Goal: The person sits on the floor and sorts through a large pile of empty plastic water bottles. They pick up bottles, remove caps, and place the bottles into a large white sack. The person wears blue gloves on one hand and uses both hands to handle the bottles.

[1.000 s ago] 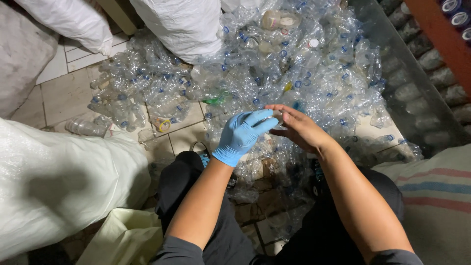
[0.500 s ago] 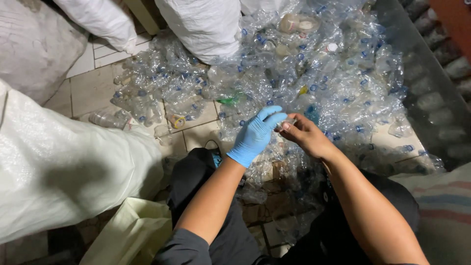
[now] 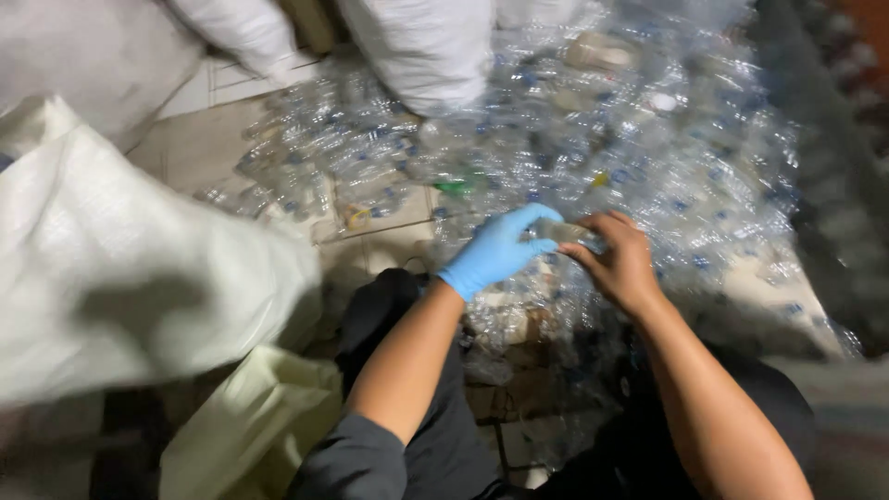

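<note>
My left hand wears a blue glove and my bare right hand meets it above my lap. Between them both hands grip a small clear plastic bottle, my gloved fingers on its left end and my right fingers around its right end. Beyond my hands lies a big heap of crushed clear plastic bottles with blue caps, spread over the tiled floor. The picture is blurred by motion.
A large white woven sack bulges at my left, and a pale yellow-green bag lies below it. Two more white sacks stand at the back. A dark wall or rack runs along the right. My dark-trousered knees are below.
The view has swung left and down, so the white sack at the left fills more of the picture. My hands stay together on the bottle, shifted slightly right in the frame.
</note>
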